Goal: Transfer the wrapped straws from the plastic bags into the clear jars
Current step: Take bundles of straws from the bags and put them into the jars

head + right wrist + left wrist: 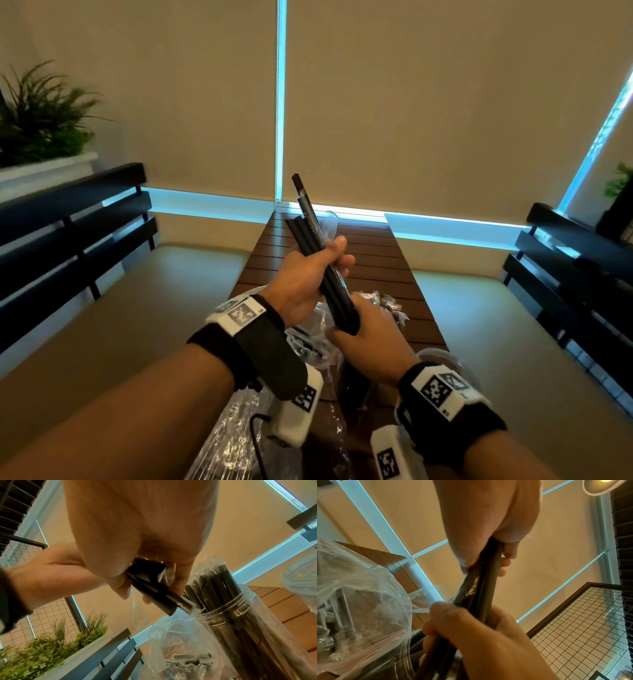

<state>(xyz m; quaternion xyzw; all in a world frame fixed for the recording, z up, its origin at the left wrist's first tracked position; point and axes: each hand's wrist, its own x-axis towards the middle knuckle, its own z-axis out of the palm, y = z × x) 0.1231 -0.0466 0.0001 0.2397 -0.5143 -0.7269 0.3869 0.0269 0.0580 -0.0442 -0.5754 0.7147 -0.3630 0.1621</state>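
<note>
Both hands hold one bundle of black wrapped straws [310,233] up over the brown slatted table [383,260]. My left hand [329,260] grips the bundle around its middle, thumb on top. My right hand [352,318] grips its lower end. The left wrist view shows the straws [488,581] running between the two hands, with clear wrap on them. Below my right hand stands a clear jar [248,622] packed with upright black straws. A plastic bag [180,642] beside it holds grey straws.
Crumpled clear plastic bags [233,431] lie at the near end of the table under my forearms. A second clear container [302,577] sits right of the jar. Dark benches [68,233] flank the narrow table, with a planter [44,164] at the left.
</note>
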